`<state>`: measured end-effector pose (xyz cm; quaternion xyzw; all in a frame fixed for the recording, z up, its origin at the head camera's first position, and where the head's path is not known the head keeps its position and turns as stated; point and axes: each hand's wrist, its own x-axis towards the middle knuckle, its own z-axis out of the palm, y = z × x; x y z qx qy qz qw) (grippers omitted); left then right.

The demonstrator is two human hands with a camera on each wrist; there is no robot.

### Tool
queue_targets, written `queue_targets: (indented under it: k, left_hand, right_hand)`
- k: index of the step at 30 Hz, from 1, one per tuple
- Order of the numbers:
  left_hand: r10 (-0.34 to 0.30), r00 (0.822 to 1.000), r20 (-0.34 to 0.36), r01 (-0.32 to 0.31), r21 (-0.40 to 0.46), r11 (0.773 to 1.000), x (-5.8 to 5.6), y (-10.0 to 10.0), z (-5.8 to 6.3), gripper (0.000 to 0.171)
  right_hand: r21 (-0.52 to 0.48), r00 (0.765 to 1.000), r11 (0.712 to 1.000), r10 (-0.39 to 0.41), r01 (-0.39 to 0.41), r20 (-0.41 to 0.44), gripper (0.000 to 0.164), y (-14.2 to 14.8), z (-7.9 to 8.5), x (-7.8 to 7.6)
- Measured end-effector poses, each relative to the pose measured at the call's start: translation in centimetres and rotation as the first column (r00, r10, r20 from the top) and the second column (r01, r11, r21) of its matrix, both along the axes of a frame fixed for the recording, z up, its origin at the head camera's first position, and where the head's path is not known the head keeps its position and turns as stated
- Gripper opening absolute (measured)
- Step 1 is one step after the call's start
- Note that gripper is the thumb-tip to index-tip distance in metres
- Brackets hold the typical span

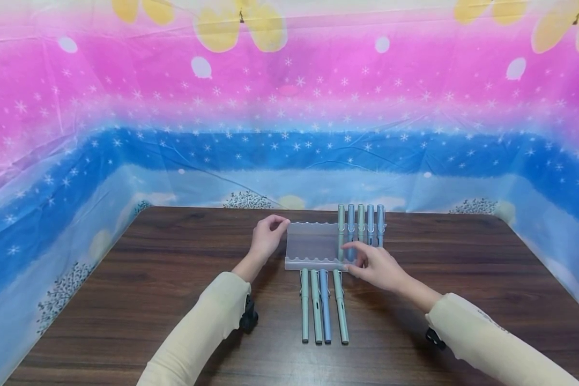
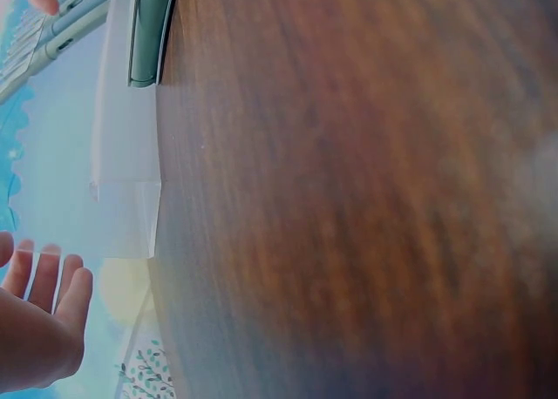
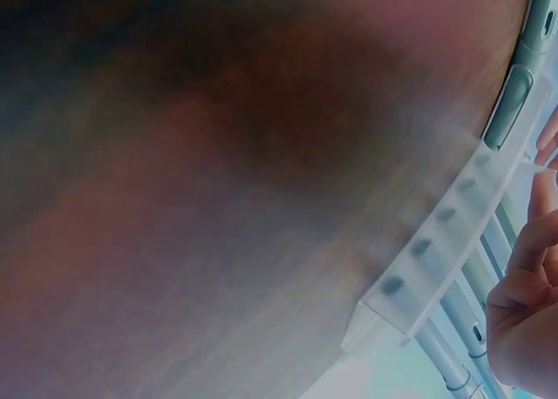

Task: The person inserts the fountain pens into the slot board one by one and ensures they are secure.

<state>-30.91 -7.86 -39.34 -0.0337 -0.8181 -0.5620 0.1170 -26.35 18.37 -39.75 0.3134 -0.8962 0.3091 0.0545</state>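
Observation:
A clear plastic pen rack (image 1: 313,244) with scalloped edges stands on the table. My left hand (image 1: 267,236) pinches its far left corner; in the left wrist view, fingertips (image 2: 48,251) show pale through the plastic. Several green and blue capped pens stand in the notches at the right, the leftmost being a green pen (image 1: 341,217). My right hand (image 1: 376,265) is in front of these pens, thumb and index finger spread apart. Its index fingertip is right by the leftmost green pen, and the thumb is at the rack's front lip.
In front of the rack lie several more pens side by side, among them a blue pen (image 1: 325,308) and, a little apart to the right, a green pen (image 1: 340,308). The dark wooden table (image 1: 173,279) is bordered by a patterned cloth (image 1: 289,150).

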Motion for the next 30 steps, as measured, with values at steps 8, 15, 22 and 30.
queue_targets:
  k: [8, 15, 22, 30]
  left_hand:
    - [-0.005, 1.000, -0.006, 0.005, 0.007, 1.000, -0.1, 0.0, 0.0, 0.019]
    - [-0.002, 1.000, -0.003, 0.002, 0.010, 1.000, -0.1, -0.1, 0.0, 0.019]
    - [-0.004, 1.000, -0.005, 0.004, 0.014, 1.000, 0.0, 0.0, 0.0, 0.018]
    - [-0.002, 1.000, 0.005, 0.002, 0.013, 1.000, 0.0, 0.0, 0.1, 0.019]
  right_hand:
    - [-0.019, 0.995, 1.000, 0.014, -0.013, 0.096, 0.039, 0.0, -0.6, 0.4]
    - [-0.006, 0.975, 1.000, 0.027, -0.027, 0.219, 0.033, -0.3, -0.8, 0.8]
    - [0.052, 0.981, 0.999, 0.001, -0.011, 0.192, 0.031, -0.9, -0.9, 1.2]
    - [0.105, 0.993, 0.994, -0.040, 0.028, 0.113, 0.035, -1.8, -0.8, 1.9]
